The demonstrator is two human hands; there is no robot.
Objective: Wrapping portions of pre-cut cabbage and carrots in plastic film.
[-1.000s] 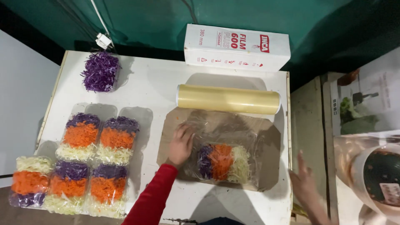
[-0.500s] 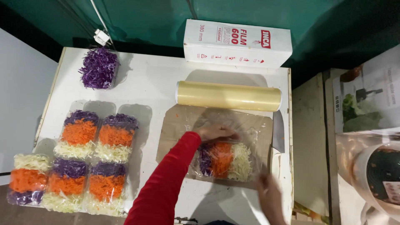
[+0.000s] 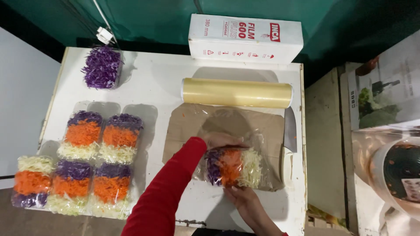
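A tray of shredded purple, orange and white vegetables [image 3: 234,167] lies on clear cling film over a brown cardboard sheet [image 3: 183,126]. My left hand [image 3: 222,140], in a red sleeve, presses on the tray's far edge with film under the fingers. My right hand [image 3: 243,197] grips the near edge of the same tray from below. The film runs back toward the yellowish roll of cling film [image 3: 237,92] lying across the table.
Several wrapped vegetable trays [image 3: 87,170] sit in rows at the left of the white table [image 3: 157,74]. A pile of purple cabbage [image 3: 103,67] is at back left. A white film box [image 3: 245,38] stands at the back; a knife [image 3: 290,135] lies at right.
My left hand moved right from the cardboard's left part onto the tray's far edge. My right hand came in from beyond the table's right edge and took the tray's near edge.
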